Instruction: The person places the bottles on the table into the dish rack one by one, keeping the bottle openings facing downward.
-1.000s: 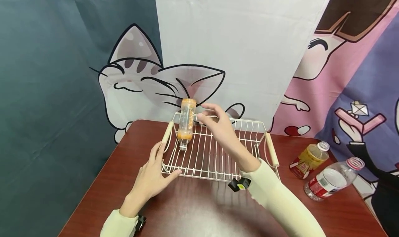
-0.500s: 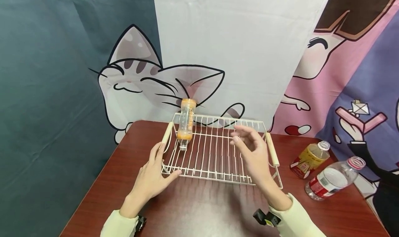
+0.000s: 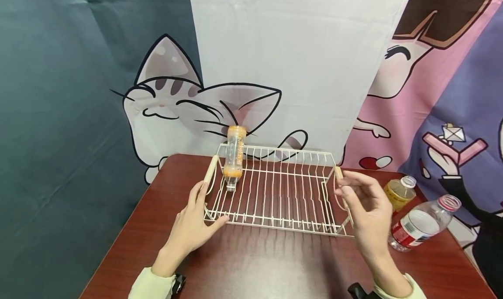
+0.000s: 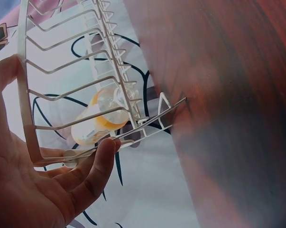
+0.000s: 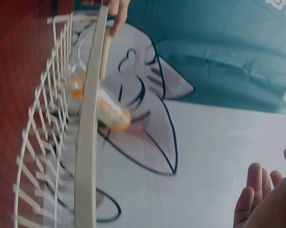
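A white wire rack (image 3: 275, 226) with pale wooden handles stands on the table, a clear bottle with orange bands (image 3: 235, 152) lying at its left end, neck toward me. My left hand (image 3: 191, 229) grips the rack's near left corner. In the left wrist view, its thumb meets the front rail (image 4: 23, 95) and its fingers curl at the side wires. Beside the right handle (image 3: 338, 173) is my right hand (image 3: 371, 216), fingers loosely bent, holding nothing. In the right wrist view that hand's fingers (image 5: 254, 190) appear apart from the rack's rail (image 5: 88, 142).
On the right of the reddish-brown table (image 3: 235, 264) stand a yellow-labelled bottle (image 3: 400, 195), partly behind my right hand, and a clear bottle with a red and white label (image 3: 422, 225). A cartoon-printed cloth (image 3: 314, 63) hangs behind the table.
My right hand has moved from beside the orange-banded bottle, rightward across the rack, to the right handle. The left hand and the orange-banded bottle have stayed put.
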The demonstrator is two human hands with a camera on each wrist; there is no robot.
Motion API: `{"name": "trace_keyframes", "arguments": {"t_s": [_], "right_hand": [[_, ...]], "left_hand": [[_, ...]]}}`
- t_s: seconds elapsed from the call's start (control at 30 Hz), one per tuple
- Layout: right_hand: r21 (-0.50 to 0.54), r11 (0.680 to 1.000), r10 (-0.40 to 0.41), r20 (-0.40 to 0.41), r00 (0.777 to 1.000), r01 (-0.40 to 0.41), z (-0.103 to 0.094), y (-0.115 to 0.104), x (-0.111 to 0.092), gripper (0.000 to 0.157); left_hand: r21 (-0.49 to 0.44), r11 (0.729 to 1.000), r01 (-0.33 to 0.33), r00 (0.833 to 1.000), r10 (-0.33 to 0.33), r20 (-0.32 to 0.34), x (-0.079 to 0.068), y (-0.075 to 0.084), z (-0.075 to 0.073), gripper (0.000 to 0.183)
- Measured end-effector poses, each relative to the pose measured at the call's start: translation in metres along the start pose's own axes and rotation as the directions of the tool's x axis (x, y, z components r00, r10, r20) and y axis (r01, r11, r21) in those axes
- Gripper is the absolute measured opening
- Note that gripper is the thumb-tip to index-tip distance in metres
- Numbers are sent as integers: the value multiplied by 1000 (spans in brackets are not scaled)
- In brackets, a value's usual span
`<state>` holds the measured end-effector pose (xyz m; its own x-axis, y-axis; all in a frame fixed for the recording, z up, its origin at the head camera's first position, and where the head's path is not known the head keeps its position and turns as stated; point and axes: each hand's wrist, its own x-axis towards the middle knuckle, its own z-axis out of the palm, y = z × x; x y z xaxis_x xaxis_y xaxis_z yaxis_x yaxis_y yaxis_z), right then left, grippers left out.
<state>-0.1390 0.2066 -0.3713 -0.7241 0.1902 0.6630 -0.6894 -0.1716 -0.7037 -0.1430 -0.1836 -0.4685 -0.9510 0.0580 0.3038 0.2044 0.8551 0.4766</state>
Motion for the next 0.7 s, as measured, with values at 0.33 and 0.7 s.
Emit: {"name": "trace_keyframes", "arguments": {"t_s": [0.33, 0.7], "right_hand": [[211, 970, -88, -172, 981, 124, -41, -7, -6, 29], [167, 955, -172, -353, 920, 243, -72, -20, -21, 33]], "left_hand": [[5, 1000, 4, 1000, -4, -8, 0, -1, -1, 115], [5, 1000, 1, 1000, -1, -4, -1, 0, 0, 114]]}}
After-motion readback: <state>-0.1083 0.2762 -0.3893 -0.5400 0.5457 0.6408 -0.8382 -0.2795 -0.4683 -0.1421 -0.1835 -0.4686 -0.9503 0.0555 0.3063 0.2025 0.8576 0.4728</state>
